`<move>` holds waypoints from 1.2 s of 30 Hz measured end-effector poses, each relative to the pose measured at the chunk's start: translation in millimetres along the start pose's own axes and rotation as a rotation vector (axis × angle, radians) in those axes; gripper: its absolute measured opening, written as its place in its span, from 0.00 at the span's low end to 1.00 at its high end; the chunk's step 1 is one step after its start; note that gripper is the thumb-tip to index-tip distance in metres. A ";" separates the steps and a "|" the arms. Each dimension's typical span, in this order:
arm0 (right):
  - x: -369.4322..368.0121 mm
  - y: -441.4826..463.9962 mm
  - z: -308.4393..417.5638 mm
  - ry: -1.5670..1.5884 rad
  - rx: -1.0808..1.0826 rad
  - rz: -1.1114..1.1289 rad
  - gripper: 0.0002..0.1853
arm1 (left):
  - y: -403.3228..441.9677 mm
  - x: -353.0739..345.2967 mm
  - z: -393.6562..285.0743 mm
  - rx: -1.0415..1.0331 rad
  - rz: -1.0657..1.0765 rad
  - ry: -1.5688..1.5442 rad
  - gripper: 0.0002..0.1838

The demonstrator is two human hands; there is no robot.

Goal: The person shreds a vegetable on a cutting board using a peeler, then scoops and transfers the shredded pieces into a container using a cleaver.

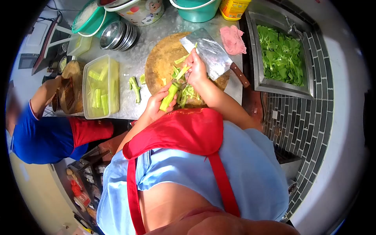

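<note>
My left hand (157,105) is wrapped round a thick, pale green vegetable stem (169,98), held at the near edge of a round wooden chopping board (158,62). Just above it, my right hand (196,69) is closed on a light green strip of peel (183,72) near the stem's upper end. Whether a small blade is also in that hand is hidden. Peelings (188,95) lie heaped on the board below my right hand. A broad cleaver (207,51) rests flat across the board's far right, its wooden handle pointing right.
Left of the board, an unpeeled stem (135,89) lies beside a plastic tub (87,90) holding cut stems. Metal bowls (117,36), a teal bucket (197,11) and a pink cloth (233,40) stand farther back. A sink (256,58) holds leafy greens. Another person (43,133) works at the left.
</note>
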State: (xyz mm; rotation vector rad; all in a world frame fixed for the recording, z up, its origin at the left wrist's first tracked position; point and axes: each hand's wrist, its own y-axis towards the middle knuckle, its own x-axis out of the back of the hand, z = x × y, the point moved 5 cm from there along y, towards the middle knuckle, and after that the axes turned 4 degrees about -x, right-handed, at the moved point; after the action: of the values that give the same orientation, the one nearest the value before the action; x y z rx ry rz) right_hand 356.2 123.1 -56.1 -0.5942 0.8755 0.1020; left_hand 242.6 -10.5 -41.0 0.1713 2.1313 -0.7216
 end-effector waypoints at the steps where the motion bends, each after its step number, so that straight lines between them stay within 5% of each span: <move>1: 8.5 7.4 5.4 -0.007 0.002 -0.035 0.23 | -1.4 1.7 -0.8 0.002 0.017 -0.001 0.29; 4: 30.4 28.4 18.2 -0.115 0.162 -0.065 0.23 | -8.1 3.3 -5.1 0.000 0.021 0.032 0.30; 10: 23.7 18.0 24.8 0.038 0.102 -0.022 0.23 | -8.5 -4.4 -4.7 -0.077 -0.097 0.193 0.35; 17: -14.4 -8.1 -14.1 0.044 -0.044 0.166 0.23 | 4.5 6.0 6.3 0.050 -0.024 -0.026 0.26; 24: 25.2 26.8 13.0 -0.187 0.149 -0.126 0.23 | -6.3 -6.1 4.5 0.054 0.077 0.028 0.26; 28: 25.3 19.7 12.9 0.075 0.053 -0.002 0.22 | -6.1 -4.6 0.3 0.071 0.011 -0.051 0.24; 33: -18.6 -12.7 -17.2 -0.014 -0.023 0.134 0.24 | 3.1 4.8 9.2 0.092 0.008 0.006 0.19; 36: -4.6 2.1 -12.3 -0.068 -0.077 -0.077 0.24 | -2.6 6.2 10.1 0.068 0.020 0.059 0.23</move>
State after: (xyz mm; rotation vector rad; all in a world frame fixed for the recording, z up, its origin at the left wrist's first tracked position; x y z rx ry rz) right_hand 344.0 119.1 -59.6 -0.6919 0.7850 0.0858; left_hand 244.8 -19.1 -49.3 0.2525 2.1589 -0.7870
